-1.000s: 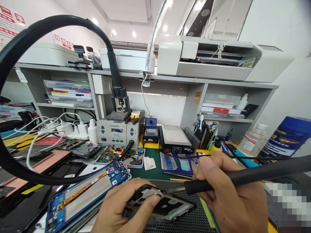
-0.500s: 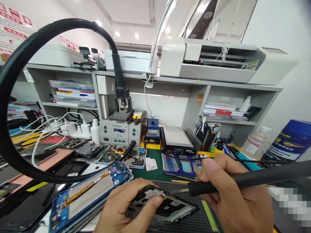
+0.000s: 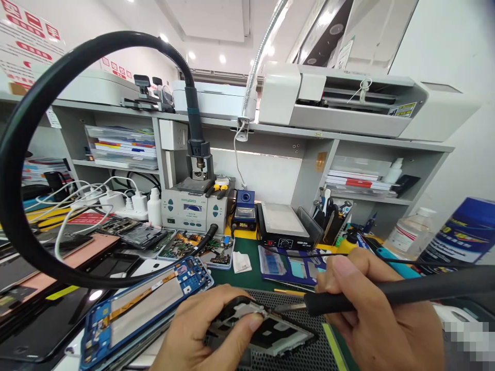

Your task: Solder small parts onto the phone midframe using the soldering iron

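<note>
My left hand (image 3: 201, 335) is closed on the near edge of a black phone frame (image 3: 270, 332) that lies on a black perforated mat (image 3: 305, 355). My thumb presses on the frame's upper left corner. My right hand (image 3: 377, 322) is wrapped round the black handle of a soldering iron (image 3: 390, 294). The iron's metal tip (image 3: 284, 308) touches the frame's top edge, just right of my left thumb. The handle runs off to the right edge of the view.
An opened blue phone (image 3: 143, 306) lies left of my hands, with more phones and screens beyond it. A thick black hose (image 3: 23, 129) loops from the rework station (image 3: 193, 208). Behind stand a small heating plate (image 3: 284, 226), a parts tray (image 3: 193, 248), a tool cup and a blue can (image 3: 460, 232).
Both hands and the phone frame have kept their grip and pose. The camera has shifted a little, so the bench slides slightly right and down in view.
</note>
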Tool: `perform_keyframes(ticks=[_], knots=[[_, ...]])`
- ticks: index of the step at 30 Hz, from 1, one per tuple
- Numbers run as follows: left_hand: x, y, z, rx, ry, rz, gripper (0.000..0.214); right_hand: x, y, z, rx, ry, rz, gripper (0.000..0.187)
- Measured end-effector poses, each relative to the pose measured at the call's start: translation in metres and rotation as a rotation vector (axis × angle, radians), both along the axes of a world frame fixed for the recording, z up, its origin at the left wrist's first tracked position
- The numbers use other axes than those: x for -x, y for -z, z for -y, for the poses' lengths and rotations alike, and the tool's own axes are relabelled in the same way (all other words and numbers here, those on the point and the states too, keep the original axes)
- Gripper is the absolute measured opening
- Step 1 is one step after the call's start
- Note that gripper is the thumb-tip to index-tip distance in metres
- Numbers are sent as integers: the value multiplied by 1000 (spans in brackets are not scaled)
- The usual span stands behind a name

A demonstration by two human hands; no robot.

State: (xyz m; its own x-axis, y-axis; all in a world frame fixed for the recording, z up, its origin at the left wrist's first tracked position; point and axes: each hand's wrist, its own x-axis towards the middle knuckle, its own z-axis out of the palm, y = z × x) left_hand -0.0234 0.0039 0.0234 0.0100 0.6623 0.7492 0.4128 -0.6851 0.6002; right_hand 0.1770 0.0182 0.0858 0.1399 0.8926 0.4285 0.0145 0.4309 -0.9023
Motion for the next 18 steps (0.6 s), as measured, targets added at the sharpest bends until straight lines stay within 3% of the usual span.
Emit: perform_keyframes(ticks=[18], knots=[[0,0,1,24,-3,-3,24,0,0,-1,-8,27,33,49]])
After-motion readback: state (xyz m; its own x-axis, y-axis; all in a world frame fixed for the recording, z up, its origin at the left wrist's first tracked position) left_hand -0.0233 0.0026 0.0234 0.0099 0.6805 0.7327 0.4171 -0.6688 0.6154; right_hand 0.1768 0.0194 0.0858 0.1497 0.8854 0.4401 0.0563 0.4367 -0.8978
